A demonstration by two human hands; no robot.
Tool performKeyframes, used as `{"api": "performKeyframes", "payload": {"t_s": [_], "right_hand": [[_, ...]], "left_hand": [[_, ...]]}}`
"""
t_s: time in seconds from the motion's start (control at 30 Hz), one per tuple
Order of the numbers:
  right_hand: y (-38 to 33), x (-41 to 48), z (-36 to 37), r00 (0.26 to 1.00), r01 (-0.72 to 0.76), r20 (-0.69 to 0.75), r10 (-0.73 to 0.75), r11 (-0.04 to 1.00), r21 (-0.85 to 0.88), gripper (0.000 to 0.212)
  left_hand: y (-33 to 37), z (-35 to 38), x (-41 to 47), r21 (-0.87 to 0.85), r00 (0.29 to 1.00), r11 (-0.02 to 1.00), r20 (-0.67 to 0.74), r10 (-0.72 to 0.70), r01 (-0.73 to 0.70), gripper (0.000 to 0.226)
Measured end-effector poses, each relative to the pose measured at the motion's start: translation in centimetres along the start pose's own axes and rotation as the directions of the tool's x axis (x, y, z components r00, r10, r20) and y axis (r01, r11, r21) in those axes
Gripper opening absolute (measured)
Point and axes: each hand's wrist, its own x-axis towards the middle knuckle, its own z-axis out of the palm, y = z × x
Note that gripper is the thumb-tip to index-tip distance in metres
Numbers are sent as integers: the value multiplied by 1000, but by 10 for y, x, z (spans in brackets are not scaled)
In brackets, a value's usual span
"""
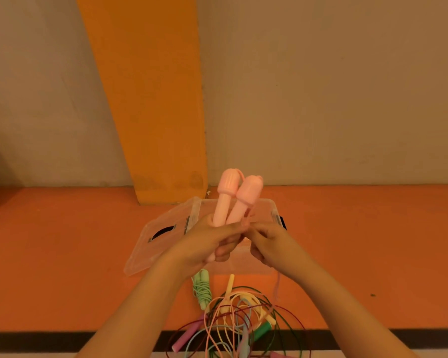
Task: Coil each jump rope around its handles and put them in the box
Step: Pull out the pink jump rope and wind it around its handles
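Observation:
My left hand (207,241) grips two pink jump rope handles (233,197) side by side, their heads pointing up above a clear plastic box (272,206). The pink rope (276,285) runs from the handle tops down to my right hand (265,244), which pinches it next to the handles, and the rest hangs toward the floor. A green jump rope (201,289), coiled around its handles, lies on the floor in front of the box. The box interior is mostly hidden behind my hands.
The box's clear lid (161,233) leans at its left side. A tangle of several loose ropes (238,324) with yellow, green and pink handles lies on the orange floor near me. An orange pillar (153,99) and a wall stand behind the box.

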Motion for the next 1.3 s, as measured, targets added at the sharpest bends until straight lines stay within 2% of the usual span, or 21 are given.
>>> {"api": "performKeyframes", "payload": {"t_s": [0.17, 0.3, 0.43, 0.5, 0.6, 0.67, 0.73, 0.87, 1.0, 1.13, 1.23, 1.3], "right_hand": [[1, -4, -3, 999, 40, -7, -40, 996, -82, 32], [2, -6, -13, 993, 67, -78, -83, 978, -196, 18], [5, -6, -27, 986, 48, -139, -97, 947, -319, 14], [3, -7, -34, 980, 65, -147, -135, 912, -406, 12], [-3, -7, -37, 957, 176, -145, -252, 899, -400, 6], [-7, -7, -35, 920, 269, -177, -350, 892, -362, 10], [-10, -7, -37, 880, 331, -228, -416, 883, -334, 19], [-13, -5, -38, 853, 404, -223, -473, 867, -293, 17], [-12, -3, -37, 850, 402, -209, -483, 852, -334, 20], [-9, -4, -42, 850, 392, -200, -488, 838, -380, 17], [-11, -6, -43, 845, 387, -223, -487, 843, -374, 13], [-14, -9, -45, 850, 359, -261, -457, 867, -347, 26]], "left_hand": [[1, 2, -2, 0, 1000, 1000, -10, -13, 13, 18], [3, 2, 1, -82, 988, 996, -157, 16, -29, 12], [2, -4, 6, -95, 942, 994, -334, 13, -47, 16], [-1, -6, 8, -43, 899, 998, -437, 13, -36, 20], [-8, -6, 11, 195, 850, 981, -521, 81, 26, 15], [-9, -4, 10, 275, 878, 960, -471, 91, 48, 17], [-7, 1, 7, 276, 934, 959, -355, 32, 72, 21], [-9, 14, 4, 449, 976, 886, -215, -15, 112, 32], [-10, 20, 5, 481, 979, 869, -202, -14, 111, 31], [-9, 18, 4, 590, 984, 803, -178, 27, 85, 29], [-7, 16, 3, 620, 991, 778, -131, -30, 105, 27], [-8, 14, 2, 686, 995, 721, -60, -74, 95, 29]]}}
